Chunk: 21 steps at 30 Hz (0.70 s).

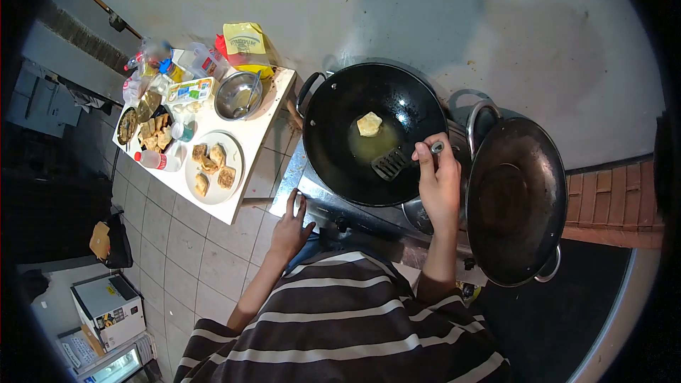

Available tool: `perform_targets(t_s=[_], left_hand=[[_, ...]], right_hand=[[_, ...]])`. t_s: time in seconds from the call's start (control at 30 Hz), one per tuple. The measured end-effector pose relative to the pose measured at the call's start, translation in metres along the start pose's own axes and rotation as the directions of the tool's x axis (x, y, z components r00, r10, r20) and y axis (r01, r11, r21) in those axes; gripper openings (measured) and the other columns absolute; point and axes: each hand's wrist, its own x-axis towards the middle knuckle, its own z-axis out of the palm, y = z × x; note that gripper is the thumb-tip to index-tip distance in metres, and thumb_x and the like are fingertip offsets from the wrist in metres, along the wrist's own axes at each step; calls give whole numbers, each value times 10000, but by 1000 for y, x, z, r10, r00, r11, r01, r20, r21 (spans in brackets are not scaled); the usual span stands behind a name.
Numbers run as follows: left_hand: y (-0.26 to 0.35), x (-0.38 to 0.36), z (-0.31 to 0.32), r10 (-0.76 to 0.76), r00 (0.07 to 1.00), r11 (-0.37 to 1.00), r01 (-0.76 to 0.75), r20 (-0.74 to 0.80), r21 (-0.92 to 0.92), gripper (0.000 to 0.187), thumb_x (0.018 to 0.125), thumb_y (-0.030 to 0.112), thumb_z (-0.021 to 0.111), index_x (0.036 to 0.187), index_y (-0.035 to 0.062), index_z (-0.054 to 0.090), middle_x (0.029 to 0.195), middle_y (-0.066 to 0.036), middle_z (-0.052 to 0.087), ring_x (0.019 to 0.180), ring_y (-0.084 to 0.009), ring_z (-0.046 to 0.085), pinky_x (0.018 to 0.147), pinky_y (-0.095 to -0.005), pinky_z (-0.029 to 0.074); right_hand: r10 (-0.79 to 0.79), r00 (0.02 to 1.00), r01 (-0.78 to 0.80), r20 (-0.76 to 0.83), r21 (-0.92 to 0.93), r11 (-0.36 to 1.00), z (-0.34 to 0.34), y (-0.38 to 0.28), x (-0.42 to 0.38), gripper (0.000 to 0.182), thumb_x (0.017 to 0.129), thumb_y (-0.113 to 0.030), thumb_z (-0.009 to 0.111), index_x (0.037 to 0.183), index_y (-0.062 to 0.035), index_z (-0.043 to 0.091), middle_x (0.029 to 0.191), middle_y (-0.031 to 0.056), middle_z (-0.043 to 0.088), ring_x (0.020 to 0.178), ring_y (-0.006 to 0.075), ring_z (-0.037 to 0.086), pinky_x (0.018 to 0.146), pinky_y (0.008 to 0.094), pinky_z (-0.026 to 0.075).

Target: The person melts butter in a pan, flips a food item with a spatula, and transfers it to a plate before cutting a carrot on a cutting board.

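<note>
My right hand (440, 177) is closed around the handle of a slotted spatula (391, 164). The spatula's dark head rests low in a large black wok (333, 163), at the edge of a shallow pool of oil (372, 146). A pale, folded piece of dough (369, 125) lies in the oil, a little apart from the spatula head. My left hand (289, 232) is at the near left edge of the metal stove (319, 195), fingers extended and holding nothing.
A second wok (514, 198) leans at the right. On the white table (266, 124) at left are a plate (233, 143) of browned pieces, a steel bowl (237, 96), a red-capped bottle (157, 161), a green cup (182, 131) and several bags. Tiled floor (181, 241) lies below.
</note>
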Motion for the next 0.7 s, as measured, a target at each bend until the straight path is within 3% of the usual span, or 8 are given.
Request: perform_targets(t_s=[0.03, 0.2, 0.3, 0.47, 0.53, 0.7], left_hand=[[0, 0, -1, -2, 1000, 1000, 3, 31, -8, 773, 885, 259, 655, 1501, 20, 253, 1580, -200, 116, 1083, -471, 595, 907, -489, 524], [1, -1, -3, -26, 998, 999, 27, 56, -25, 767, 888, 258, 651, 1498, 15, 257, 1576, -203, 121, 1089, -466, 594, 909, -486, 525], [4, -1, -2, -23, 999, 999, 25, 38, -40, 753, 891, 250, 647, 1492, 5, 265, 1573, -206, 125, 1093, -467, 591, 913, -481, 523], [4, -1, 2, -25, 999, 999, 24, -34, -29, 727, 854, 246, 692, 1447, -13, 360, 1577, -169, 154, 1010, -434, 635, 870, -461, 536], [4, 1, -2, -55, 997, 996, 59, 62, -63, 752, 890, 241, 651, 1491, 4, 266, 1571, -210, 124, 1148, -477, 556, 956, -476, 501], [-4, 1, 1, -27, 998, 998, 31, 65, -57, 759, 893, 265, 650, 1503, 33, 262, 1574, -202, 121, 1192, -480, 523, 987, -485, 481]], right_hand=[[1, 1000, -1, 1, 0, 1000, 1, 2, 0, 204, 992, -205, 559, 960, -7, 523, 786, 128, 652, 738, 231, 659, 681, 325, 487], [-55, 996, 66, -75, 156, 985, 3, 7, 2, 195, 992, -203, 561, 959, -14, 522, 784, 112, 651, 736, 210, 647, 685, 313, 481], [-75, 995, 78, -61, 45, 996, 1, 1, 4, 189, 992, -194, 562, 957, -13, 519, 780, 108, 648, 725, 203, 639, 683, 309, 479], [-54, 998, 56, -27, 58, 997, 2, 6, 4, 186, 992, -188, 563, 959, -10, 520, 777, 112, 645, 718, 208, 638, 677, 307, 481], [-32, 999, 33, -16, 58, 998, 5, 6, 4, 185, 992, -185, 563, 958, -8, 520, 773, 113, 642, 713, 210, 637, 673, 307, 481], [-62, 997, 67, -52, 111, 991, 8, 1, 5, 208, 993, -200, 561, 947, -1, 519, 741, 125, 617, 683, 215, 623, 650, 323, 476]])
